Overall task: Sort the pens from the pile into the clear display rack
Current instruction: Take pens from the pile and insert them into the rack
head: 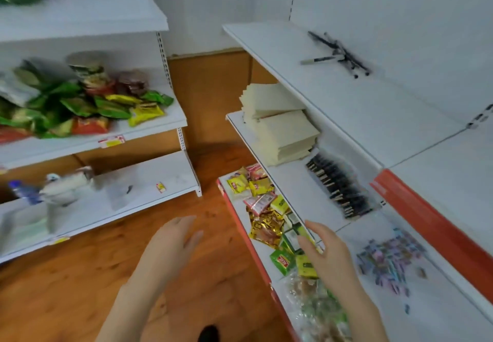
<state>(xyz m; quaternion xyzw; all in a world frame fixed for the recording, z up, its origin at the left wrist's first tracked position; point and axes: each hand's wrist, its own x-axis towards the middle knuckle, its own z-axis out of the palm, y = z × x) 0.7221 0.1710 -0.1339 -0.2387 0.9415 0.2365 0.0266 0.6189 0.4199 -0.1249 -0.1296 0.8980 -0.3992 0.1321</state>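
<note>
A small pile of dark pens point(338, 53) lies loose on the top white shelf point(266, 45) at the right. One shelf lower, a clear display rack point(338, 186) holds a row of several dark pens. My left hand point(173, 240) hangs open over the wooden floor, holding nothing. My right hand point(325, 253) is open too, fingers apart, at the front edge of the middle shelf, well below the pile and just in front of the rack.
Stacks of cream notebooks point(280, 125) sit left of the rack. Snack packets point(264, 208) fill the bottom right shelf, with small colourful items point(389, 259) on the middle shelf. The left shelving point(149, 125) carries green and red snack bags. Wooden floor point(80, 275) lies between.
</note>
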